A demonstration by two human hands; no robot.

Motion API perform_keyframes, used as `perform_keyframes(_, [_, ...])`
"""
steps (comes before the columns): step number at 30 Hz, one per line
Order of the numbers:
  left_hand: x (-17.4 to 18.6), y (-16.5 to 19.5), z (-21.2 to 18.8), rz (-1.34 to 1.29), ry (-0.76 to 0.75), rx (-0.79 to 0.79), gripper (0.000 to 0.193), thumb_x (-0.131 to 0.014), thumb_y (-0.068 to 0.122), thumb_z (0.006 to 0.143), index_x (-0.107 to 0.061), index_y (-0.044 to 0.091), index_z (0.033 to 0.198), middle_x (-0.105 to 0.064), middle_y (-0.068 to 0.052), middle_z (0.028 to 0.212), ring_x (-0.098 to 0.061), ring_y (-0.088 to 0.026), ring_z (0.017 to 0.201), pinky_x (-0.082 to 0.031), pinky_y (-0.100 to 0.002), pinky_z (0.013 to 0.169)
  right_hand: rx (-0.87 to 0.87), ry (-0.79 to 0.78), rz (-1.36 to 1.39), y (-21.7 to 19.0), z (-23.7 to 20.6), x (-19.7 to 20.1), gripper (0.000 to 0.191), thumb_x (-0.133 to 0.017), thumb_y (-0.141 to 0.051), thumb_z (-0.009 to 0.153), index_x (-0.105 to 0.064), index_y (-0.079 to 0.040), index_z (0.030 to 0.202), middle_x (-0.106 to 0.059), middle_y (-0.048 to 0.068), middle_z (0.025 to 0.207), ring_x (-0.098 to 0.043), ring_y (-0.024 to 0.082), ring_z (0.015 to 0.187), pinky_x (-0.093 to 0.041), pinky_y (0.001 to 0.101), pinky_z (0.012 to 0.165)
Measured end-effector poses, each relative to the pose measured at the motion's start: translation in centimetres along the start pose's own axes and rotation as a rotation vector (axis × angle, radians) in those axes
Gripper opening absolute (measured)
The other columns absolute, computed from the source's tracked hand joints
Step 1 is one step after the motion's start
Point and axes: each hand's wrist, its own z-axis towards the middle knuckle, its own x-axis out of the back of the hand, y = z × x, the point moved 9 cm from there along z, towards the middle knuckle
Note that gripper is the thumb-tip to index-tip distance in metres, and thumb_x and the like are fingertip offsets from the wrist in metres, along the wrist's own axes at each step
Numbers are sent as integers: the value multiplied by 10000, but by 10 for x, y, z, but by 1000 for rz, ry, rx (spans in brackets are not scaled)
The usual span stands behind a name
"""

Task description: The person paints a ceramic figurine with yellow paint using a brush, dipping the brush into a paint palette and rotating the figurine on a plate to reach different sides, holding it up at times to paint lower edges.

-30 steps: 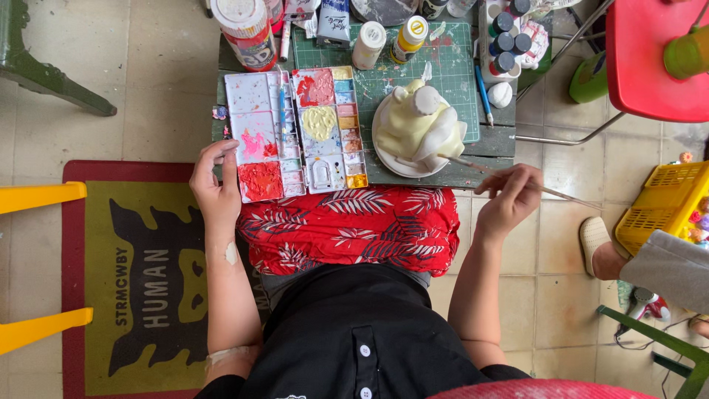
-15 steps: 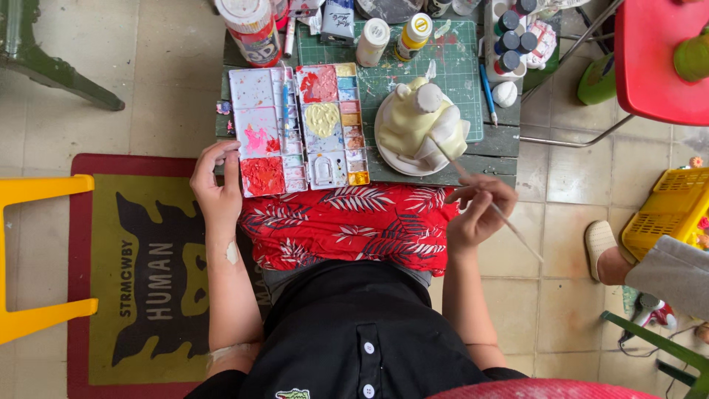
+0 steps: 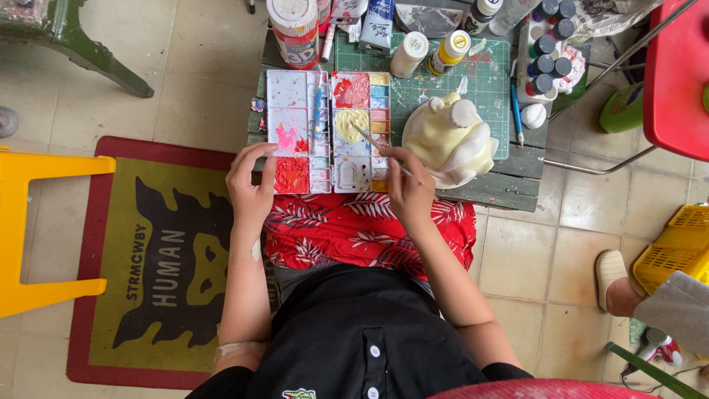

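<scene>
My right hand [image 3: 408, 188] grips a thin paintbrush [image 3: 371, 143] whose tip rests in the pale yellow well of an open paint palette [image 3: 327, 131]. That palette lies on a small low table [image 3: 509, 185] and shows red, pink and yellow paint. My left hand [image 3: 251, 185] holds the palette's near left edge, fingers curled over it. A pale yellow plaster figure [image 3: 450, 137] stands just right of the palette on a green cutting mat [image 3: 484, 74]. A second blue-handled brush [image 3: 317, 111] lies along the palette's hinge.
Paint bottles [image 3: 430, 52] and a large jar [image 3: 295, 29] stand at the table's far edge, small pots [image 3: 550, 52] at the right. A yellow stool [image 3: 37, 229] is left, a red chair [image 3: 676, 74] right. Another person's foot [image 3: 613, 284] is at right, near a yellow basket [image 3: 676, 247].
My right hand has swung left from the table's right edge, past the figure, and put the brush tip into the palette's yellow well. The left hand stayed on the palette.
</scene>
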Motion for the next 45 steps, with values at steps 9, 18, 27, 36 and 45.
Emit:
perform_keyframes(9, [24, 2, 3, 148, 34, 21, 137, -686, 33, 1022, -709, 32, 1157, -728, -108, 1176, -699, -259, 1091, -508, -359, 1005, 116, -47, -159, -18, 7, 1, 107, -593, -98, 1047, -678, -115, 1110, -743, 107, 1022, -723, 315, 919, -549, 397, 763])
perform_keyframes(18, [-5, 26, 1, 168, -39, -49, 144, -715, 30, 986, -720, 36, 1130, -732, -99, 1152, -698, -271, 1068, -497, -368, 983, 182, -123, -201, -26, 9, 14, 118, -628, -119, 1019, -662, -127, 1131, -731, 81, 1059, -715, 316, 878, -546, 404, 695])
perform_keyframes(27, [-37, 53, 4, 169, -88, -70, 137, -706, 4, 995, -721, 34, 1129, -733, -90, 1156, -696, -274, 1101, -482, -367, 1023, -71, -8, 205, 36, -26, 66, 134, -651, 10, 1011, -641, -41, 1135, -738, 112, 970, -667, 157, 667, -522, 293, 606])
perform_keyframes(36, [-102, 87, -10, 147, -261, -210, 143, -746, 50, 955, -725, 74, 1094, -738, -54, 1131, -681, -253, 1074, -463, -382, 998, -96, 541, 420, 124, -89, 211, 108, -423, -166, 1190, -410, -59, 1181, -638, 127, 971, -613, 142, 564, -381, 193, 505])
perform_keyframes(45, [-106, 91, -8, 170, -283, -212, 144, -749, 58, 955, -722, 77, 1096, -742, -42, 1137, -683, -241, 1075, -451, -375, 1008, -9, 395, 141, 105, -64, 200, 99, -478, -93, 1175, -466, 6, 1185, -663, 165, 1057, -681, 182, 777, -541, 276, 673])
